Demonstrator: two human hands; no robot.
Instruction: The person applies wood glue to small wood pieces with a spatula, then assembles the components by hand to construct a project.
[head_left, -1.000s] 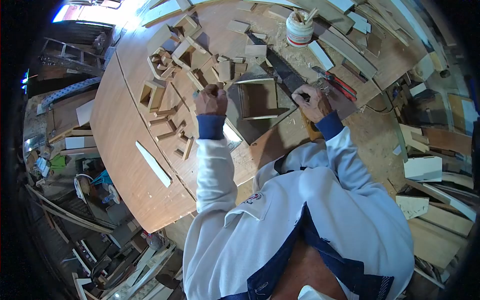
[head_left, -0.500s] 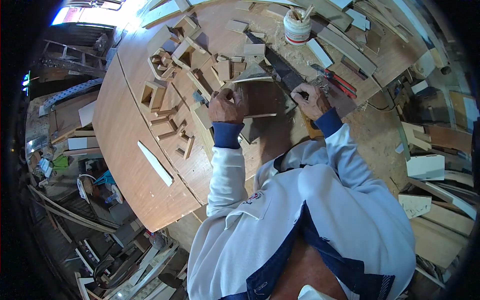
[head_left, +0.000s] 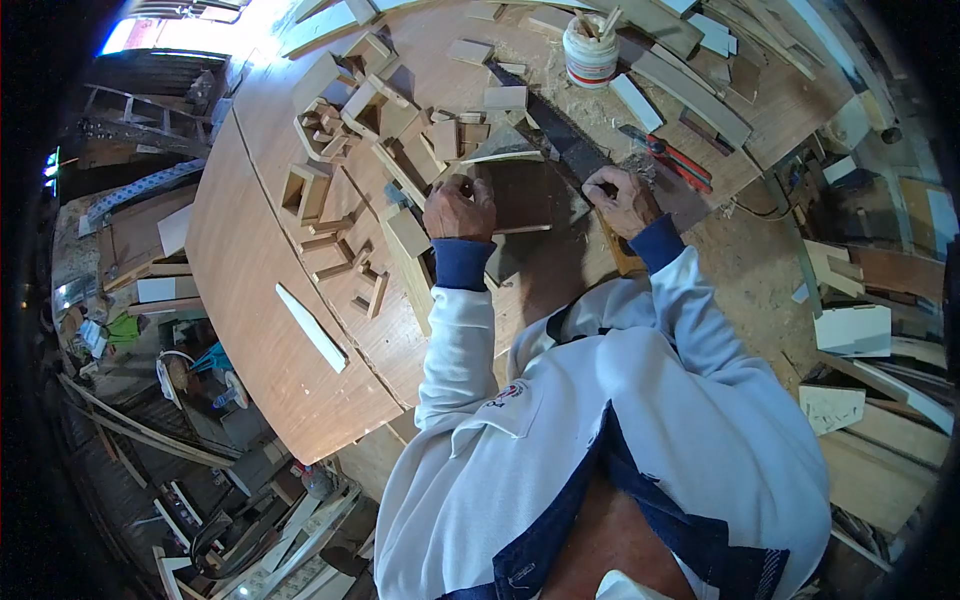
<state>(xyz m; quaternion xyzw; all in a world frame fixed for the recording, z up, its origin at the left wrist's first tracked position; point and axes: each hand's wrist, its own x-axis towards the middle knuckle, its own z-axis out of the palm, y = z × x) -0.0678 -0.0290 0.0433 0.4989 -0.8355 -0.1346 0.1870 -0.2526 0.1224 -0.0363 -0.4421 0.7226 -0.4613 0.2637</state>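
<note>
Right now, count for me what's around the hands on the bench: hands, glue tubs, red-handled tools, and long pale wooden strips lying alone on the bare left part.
Person's hands: 2, left hand and right hand
White plastic tub with red band: 1
Red-handled tool: 1
Long pale wooden strip lying alone: 1
Total: 5

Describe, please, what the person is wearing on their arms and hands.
Both arms are in long white sleeves that end in dark blue ribbed cuffs at the wrists. The left hand and right hand are bare, with no gloves. The white top has a dark blue collar and a small chest badge.
</note>
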